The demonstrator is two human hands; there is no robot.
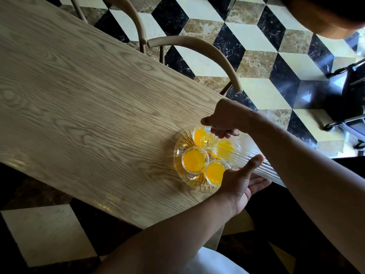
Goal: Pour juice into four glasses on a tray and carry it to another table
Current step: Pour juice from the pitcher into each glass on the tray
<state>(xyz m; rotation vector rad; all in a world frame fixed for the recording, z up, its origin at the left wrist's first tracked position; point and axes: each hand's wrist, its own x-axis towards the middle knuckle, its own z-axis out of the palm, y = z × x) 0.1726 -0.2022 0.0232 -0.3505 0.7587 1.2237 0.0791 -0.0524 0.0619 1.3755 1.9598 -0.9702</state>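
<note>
You are looking down on a long wooden table (83,99) with a pale, strong grain, set on a floor (254,56) of black, cream and brown marble tiles laid in a cube pattern. Two curved wooden chairs (199,46) stand at the table's far edge, beyond your right hand. Off to the right of that hand, on the floor, is a dark wheeled frame (351,107), too shadowed to name.

The clear glass tray (178,155) sits on the table near its end, between your two hands. On it stand four glasses (194,160) of orange juice, close together and upright.

Your right hand (223,119) is over the tray's far side, fingers curled downward at the rim, beside the far two glasses; it appears to grip the tray's edge, though the glass hides the exact contact. The thumb points toward the table's middle.

Your left hand (239,182) lies at the tray's near side, palm turned up and fingers straight and relaxed, thumb raised. It is just beside the nearest glass, at the tray's rim; you cannot tell whether it touches the rim.
</note>
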